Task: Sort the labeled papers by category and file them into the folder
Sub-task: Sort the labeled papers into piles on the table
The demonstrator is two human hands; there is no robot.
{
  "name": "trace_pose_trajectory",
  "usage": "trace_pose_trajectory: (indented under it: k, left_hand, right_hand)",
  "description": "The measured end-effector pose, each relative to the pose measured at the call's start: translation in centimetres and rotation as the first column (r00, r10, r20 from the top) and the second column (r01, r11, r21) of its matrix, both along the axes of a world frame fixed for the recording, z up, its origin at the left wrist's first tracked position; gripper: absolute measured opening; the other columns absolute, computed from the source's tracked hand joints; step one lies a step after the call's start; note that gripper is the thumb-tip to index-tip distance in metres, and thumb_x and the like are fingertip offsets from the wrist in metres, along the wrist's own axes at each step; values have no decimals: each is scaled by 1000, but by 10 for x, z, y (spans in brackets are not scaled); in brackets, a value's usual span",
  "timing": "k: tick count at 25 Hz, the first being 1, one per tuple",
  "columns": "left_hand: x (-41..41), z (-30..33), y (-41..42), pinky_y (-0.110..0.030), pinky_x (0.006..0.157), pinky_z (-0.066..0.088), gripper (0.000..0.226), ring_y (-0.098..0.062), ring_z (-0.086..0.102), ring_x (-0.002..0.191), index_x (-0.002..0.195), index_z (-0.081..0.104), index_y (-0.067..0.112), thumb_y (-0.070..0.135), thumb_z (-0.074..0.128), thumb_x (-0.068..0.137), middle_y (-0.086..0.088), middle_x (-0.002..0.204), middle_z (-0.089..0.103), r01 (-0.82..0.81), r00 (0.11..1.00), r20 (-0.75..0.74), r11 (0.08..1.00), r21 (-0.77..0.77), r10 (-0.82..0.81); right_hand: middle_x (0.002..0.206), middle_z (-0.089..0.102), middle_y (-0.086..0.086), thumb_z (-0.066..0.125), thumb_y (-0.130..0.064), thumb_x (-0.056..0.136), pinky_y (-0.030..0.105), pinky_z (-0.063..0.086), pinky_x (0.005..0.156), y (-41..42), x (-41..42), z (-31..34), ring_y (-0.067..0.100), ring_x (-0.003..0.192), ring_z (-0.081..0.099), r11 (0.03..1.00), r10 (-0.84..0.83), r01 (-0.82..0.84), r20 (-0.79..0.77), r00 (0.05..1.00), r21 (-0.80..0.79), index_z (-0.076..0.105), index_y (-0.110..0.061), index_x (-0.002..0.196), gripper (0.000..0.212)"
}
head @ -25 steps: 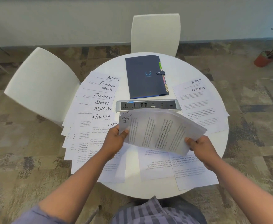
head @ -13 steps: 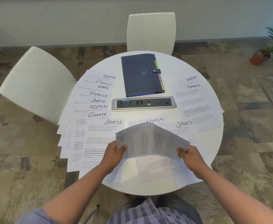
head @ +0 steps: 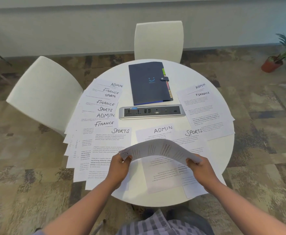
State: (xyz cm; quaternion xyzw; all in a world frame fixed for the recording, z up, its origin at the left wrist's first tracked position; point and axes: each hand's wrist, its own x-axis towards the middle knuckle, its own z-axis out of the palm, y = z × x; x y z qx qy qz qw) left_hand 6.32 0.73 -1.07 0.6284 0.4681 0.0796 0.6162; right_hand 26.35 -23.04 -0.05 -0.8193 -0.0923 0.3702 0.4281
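Both hands, left (head: 120, 165) and right (head: 200, 168), fingers pinching a bowed sheaf of papers (head: 160, 149) low over the tabletop (head: 189, 77), risking slipped sheets among loose labeled piles (head: 105, 114), shut folder (head: 149, 82) beyond.

Navy folder (head: 149, 83); white table (head: 181, 72); white papers (head: 105, 133), black lettering; mottled brown carpet (head: 20, 167).

bare table (head: 186, 78) right of folder (head: 147, 83), socket strip (head: 152, 112) midway

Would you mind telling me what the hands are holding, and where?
A bowed sheaf of papers: left hand grips its left end, right hand its right end.
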Motion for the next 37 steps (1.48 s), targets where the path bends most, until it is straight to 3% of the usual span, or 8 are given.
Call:
trace_pose_trajectory:
  k: [13, 20, 23, 26, 31, 33, 35, 37]
  left_hand:
    - [-14, -7, 10, -27, 79, 47, 24, -17, 62, 105, 115, 65, 31, 12, 56, 103, 7, 113, 70, 100, 993, -53, 993, -60, -103]
    - [23, 78, 52, -15, 68, 46, 22, 2, 62, 82, 94, 70, 27, 9, 59, 101, 15, 89, 71, 134, 990, -14, 933, 335, -137]
    - [41, 125, 55, -15, 69, 46, 33, 3, 62, 79, 85, 67, 37, 9, 56, 101, 15, 84, 72, 180, 980, -10, 859, 480, -200]
    - [62, 163, 46, -26, 71, 47, 29, -13, 62, 81, 84, 69, 30, 9, 53, 100, 13, 83, 69, 302, 950, -138, 719, 626, -279]
    - [101, 210, 1, -35, 77, 55, 30, -15, 64, 86, 84, 68, 35, 13, 49, 89, 17, 85, 69, 420, 898, -248, 536, 732, -364]
    - [118, 215, -17, -41, 78, 56, 25, -18, 64, 87, 88, 71, 29, 18, 49, 83, 15, 87, 71, 423, 889, -251, 481, 768, -382]
    - [134, 208, -35, -48, 95, 53, 24, -24, 63, 107, 101, 69, 29, 24, 53, 83, 5, 111, 73, 274, 946, -157, 439, 856, -284]
    - [142, 191, -57, -46, 122, 25, 54, -27, 35, 146, 140, 51, 32, 28, 64, 88, -5, 157, 42, 111, 994, -90, 475, 873, -65]
  right_hand:
    - [106, 71, 7, 51, -10, 104, 38, 47, 81, -4, -9, 8, 28, 106, 63, 995, 76, -80, -56, 996, -64, 66, -35, 100, 30]
    - [112, 73, 0, 71, -8, 94, 36, 55, 89, 4, 26, 74, 21, 109, 67, 987, -24, 27, -17, 1000, 158, 65, -19, 124, 32]
    - [154, 46, -11, 83, -22, 85, 38, 38, 115, 5, 46, 105, 10, 139, 45, 975, -38, -13, 222, 974, 223, 44, -34, 151, 77]
    - [165, 24, -17, 85, -36, 83, 40, 21, 123, 15, 59, 130, 6, 153, 21, 966, 235, -251, 606, 760, -60, 29, -37, 159, 94]
    - [116, 75, -13, 63, -34, 99, 36, 53, 92, 14, 85, 152, 15, 108, 67, 870, 436, -487, 584, 685, -78, 70, -38, 125, 27]
    - [96, 78, -9, 56, -27, 103, 38, 54, 79, 4, 94, 151, 20, 91, 69, 853, 449, -515, 628, 636, -88, 76, -36, 114, 25]
    - [90, 78, -11, 59, -19, 102, 34, 54, 78, -10, 107, 148, 15, 87, 70, 871, 375, -490, 613, 695, 24, 80, -32, 107, 25]
    - [89, 79, -13, 63, -15, 100, 31, 56, 77, -24, 124, 143, 10, 85, 73, 895, 283, -395, 421, 862, 207, 81, -26, 103, 22]
